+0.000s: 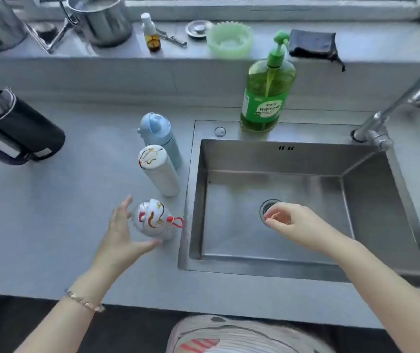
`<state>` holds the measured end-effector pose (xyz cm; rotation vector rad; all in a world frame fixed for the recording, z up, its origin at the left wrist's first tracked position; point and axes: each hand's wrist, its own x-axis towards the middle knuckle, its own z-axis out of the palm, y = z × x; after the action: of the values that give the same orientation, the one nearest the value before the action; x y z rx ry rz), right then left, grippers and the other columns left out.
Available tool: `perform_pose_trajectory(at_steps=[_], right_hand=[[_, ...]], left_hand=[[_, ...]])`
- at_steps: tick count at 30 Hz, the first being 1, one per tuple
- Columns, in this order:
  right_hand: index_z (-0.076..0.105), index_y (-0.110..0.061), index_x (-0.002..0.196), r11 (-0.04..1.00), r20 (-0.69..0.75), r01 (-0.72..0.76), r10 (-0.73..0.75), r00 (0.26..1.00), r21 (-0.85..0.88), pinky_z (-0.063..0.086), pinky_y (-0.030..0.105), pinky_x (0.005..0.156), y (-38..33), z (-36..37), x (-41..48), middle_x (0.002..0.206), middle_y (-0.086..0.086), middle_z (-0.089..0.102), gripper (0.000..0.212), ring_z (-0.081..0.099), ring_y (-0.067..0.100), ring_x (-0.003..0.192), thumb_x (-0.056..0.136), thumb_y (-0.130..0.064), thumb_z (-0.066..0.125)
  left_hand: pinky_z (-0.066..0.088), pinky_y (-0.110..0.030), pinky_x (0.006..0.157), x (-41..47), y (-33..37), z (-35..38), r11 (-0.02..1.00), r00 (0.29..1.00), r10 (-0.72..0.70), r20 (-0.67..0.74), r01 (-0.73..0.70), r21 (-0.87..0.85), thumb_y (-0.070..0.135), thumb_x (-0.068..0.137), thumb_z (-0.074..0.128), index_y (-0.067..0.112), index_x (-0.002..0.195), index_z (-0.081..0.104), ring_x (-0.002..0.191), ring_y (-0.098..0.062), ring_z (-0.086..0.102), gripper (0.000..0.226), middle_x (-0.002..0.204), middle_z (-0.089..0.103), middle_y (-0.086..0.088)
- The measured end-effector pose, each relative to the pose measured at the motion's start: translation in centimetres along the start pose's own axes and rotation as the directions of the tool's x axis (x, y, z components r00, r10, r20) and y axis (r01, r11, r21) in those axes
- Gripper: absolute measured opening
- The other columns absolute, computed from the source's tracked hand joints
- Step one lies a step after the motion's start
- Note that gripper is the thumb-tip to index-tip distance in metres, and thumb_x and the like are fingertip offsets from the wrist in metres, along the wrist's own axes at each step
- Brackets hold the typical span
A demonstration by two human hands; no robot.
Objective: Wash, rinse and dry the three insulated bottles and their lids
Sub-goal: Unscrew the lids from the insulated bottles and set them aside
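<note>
Beside the small bottle (pixel 154 220), splayed left hand (pixel 121 238); right hand (pixel 290 220) above drain (pixel 267 206).

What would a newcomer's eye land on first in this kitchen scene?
The tall green soap bottle at the back rim of the steel sink stands out most. Left of it, three bottles line the counter: a blue bottle, a brown-streaked white bottle and a small bottle with a red loop, which the spread left hand reaches around. The right hand is over the drain.
</note>
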<state>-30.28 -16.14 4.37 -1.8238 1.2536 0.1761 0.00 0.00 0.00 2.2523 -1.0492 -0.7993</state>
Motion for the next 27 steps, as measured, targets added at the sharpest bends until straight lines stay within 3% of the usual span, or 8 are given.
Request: perform_pose_trajectory(at_steps=[3,5,11,14,17,21,23,27], right_hand=[[0.060,-0.032,0.095,0.995,-0.023,-0.067,0.069,0.997,0.077,0.048,0.023,0.074,-0.6,1.4,0.3,0.093,-0.014,0.063,0.009,0.061,0.008,0.088,0.090,-0.032,0.053],[0.060,-0.031,0.096,0.989,-0.045,-0.078,0.084,0.995,0.122,0.046,0.019,0.076,-0.8,2.2,-0.1,0.093,-0.014,0.063,0.009,0.059,0.003,0.089,0.090,-0.030,0.053],[0.060,-0.029,0.093,0.975,-0.093,-0.057,0.078,0.993,0.213,0.042,0.007,0.072,-1.1,4.2,-0.6,0.092,-0.013,0.064,0.008,0.059,0.001,0.087,0.090,-0.024,0.056],[0.059,-0.028,0.096,0.976,-0.118,-0.013,0.040,0.992,0.216,0.044,0.010,0.080,-1.8,5.9,-0.5,0.093,-0.011,0.061,0.012,0.058,0.004,0.089,0.087,-0.020,0.060],[0.045,-0.024,0.129,0.983,-0.050,0.108,-0.101,0.994,0.151,0.034,0.017,0.102,-2.7,7.5,0.0,0.121,-0.015,0.043,0.053,0.043,-0.002,0.112,0.081,-0.030,0.068],[0.019,-0.026,0.145,0.943,-0.011,0.272,-0.275,0.961,0.190,0.018,0.010,0.105,-4.0,6.8,0.3,0.134,-0.025,0.021,0.102,0.019,-0.009,0.129,0.065,-0.036,0.082],[0.031,-0.024,0.140,0.909,-0.111,0.346,-0.329,0.938,0.231,0.027,0.008,0.101,-3.7,6.0,0.1,0.126,-0.027,0.033,0.103,0.031,-0.011,0.119,0.055,-0.033,0.087],[0.057,-0.023,0.112,0.866,-0.503,0.488,-0.376,0.779,0.109,0.039,0.005,0.078,-0.6,4.7,-0.9,0.102,-0.020,0.059,0.067,0.054,-0.002,0.094,0.051,-0.047,0.068]], left_hand=[[0.043,-0.020,0.083,1.8,0.9,0.0,0.988,0.991,0.030,0.133,-0.009,-0.155,0.046,0.040,0.084,0.060,0.111,0.032,0.098,0.008,0.055,0.090,0.112,0.050,0.033],[0.040,-0.013,0.072,2.5,0.7,0.6,0.980,0.996,0.030,0.086,-0.013,-0.198,0.039,0.044,0.088,0.056,0.102,0.037,0.083,0.017,0.055,0.079,0.092,0.053,0.042],[0.039,-0.025,0.070,2.0,0.2,1.8,0.990,0.990,0.127,-0.059,-0.131,-0.058,0.016,0.053,0.090,0.027,0.115,0.048,0.084,-0.021,0.059,0.075,0.095,0.057,0.008],[0.043,-0.020,0.066,0.8,1.0,1.6,0.985,0.987,0.125,-0.105,-0.136,-0.105,0.019,0.050,0.092,0.040,0.108,0.046,0.083,-0.018,0.060,0.077,0.092,0.059,0.011],[0.048,-0.007,0.063,-0.7,3.7,0.9,0.944,0.988,0.125,-0.095,-0.148,-0.295,0.023,0.042,0.092,0.060,0.095,0.044,0.083,0.000,0.062,0.081,0.090,0.059,0.027],[0.047,-0.005,0.063,-3.1,9.5,0.7,0.868,0.966,0.249,-0.073,-0.256,-0.425,0.039,0.037,0.078,0.036,0.103,0.047,0.083,0.005,0.061,0.073,0.091,0.060,0.031],[0.046,-0.005,0.064,-4.0,12.2,1.2,0.830,0.940,0.340,-0.037,-0.319,-0.457,0.037,0.040,0.077,0.030,0.104,0.047,0.083,0.004,0.062,0.072,0.092,0.062,0.029],[0.047,-0.007,0.065,-5.4,15.9,4.0,0.807,0.928,0.373,-0.022,-0.336,-0.486,0.037,0.040,0.081,0.031,0.102,0.051,0.079,0.002,0.063,0.069,0.089,0.065,0.024]])
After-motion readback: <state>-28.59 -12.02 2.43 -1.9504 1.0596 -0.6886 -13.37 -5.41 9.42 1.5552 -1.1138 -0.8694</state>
